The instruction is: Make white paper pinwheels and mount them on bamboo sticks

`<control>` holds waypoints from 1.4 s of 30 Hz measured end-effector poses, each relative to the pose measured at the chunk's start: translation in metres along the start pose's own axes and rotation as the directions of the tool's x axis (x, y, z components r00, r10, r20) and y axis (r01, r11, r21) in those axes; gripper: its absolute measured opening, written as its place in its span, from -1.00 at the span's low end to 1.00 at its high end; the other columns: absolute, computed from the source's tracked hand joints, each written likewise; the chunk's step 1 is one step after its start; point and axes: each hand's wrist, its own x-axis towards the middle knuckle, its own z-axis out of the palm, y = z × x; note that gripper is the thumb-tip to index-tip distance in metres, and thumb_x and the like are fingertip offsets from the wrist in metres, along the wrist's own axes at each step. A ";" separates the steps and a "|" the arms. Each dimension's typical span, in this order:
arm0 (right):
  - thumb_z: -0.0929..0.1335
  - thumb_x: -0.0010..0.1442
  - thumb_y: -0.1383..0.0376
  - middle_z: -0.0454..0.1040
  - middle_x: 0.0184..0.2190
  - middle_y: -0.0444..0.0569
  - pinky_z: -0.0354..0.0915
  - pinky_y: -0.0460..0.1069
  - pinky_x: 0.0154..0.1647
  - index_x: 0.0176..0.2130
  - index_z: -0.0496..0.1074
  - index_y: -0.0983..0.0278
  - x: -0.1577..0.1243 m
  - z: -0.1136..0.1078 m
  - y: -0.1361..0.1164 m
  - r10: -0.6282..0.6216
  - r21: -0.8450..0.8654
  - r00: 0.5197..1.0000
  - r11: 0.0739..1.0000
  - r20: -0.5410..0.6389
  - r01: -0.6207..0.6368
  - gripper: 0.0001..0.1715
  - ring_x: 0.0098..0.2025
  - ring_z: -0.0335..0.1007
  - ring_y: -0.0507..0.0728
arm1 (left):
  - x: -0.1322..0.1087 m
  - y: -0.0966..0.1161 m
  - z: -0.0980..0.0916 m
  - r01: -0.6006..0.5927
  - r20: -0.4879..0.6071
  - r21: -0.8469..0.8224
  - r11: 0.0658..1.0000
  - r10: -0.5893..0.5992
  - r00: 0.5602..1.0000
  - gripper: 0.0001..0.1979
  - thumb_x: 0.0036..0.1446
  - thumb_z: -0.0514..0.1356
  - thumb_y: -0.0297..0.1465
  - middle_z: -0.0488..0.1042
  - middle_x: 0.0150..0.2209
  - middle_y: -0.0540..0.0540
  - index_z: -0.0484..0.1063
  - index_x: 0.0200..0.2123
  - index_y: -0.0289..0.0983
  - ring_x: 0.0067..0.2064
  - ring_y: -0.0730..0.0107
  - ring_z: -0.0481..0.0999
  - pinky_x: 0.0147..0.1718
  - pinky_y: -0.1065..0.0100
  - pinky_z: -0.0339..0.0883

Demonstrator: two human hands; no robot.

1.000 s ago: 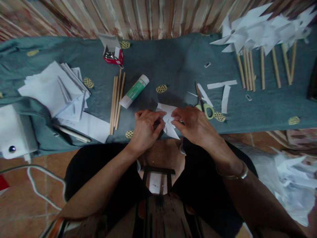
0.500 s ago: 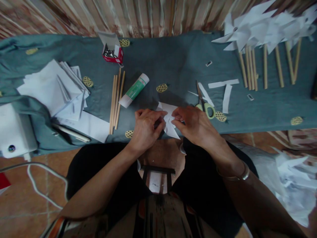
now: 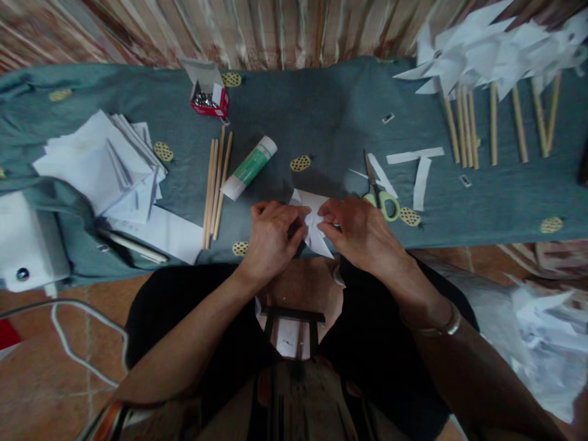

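A white paper piece with folded-in points lies at the table's front edge between my two hands. My left hand pinches its left side with thumb and fingertips. From the right, my right hand grips the paper near its middle, thumb and forefinger close together. The fingertips hide part of the folds at the centre. Green-handled scissors lie just beyond my right hand, beside white paper strips. A green and white glue tube rests beyond my left hand.
Thin wooden sticks lie left of the tube, below an open red box of small metal pieces. Paper sheets and a white device are at the left. Paper pinwheels on sticks lie at the back right.
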 end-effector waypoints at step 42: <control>0.32 0.26 0.34 0.58 -0.38 0.02 0.30 0.09 -0.16 -0.23 0.48 0.24 0.002 -0.003 -0.004 -0.017 -0.071 1.000 0.997 0.003 0.017 -0.87 -0.25 0.47 0.25 | -0.001 -0.004 0.005 -0.201 -0.002 0.204 0.958 0.206 0.979 -0.81 0.32 0.17 -0.36 0.56 -0.28 -0.06 0.61 -0.15 -0.17 -0.17 0.21 0.42 -0.10 0.09 0.11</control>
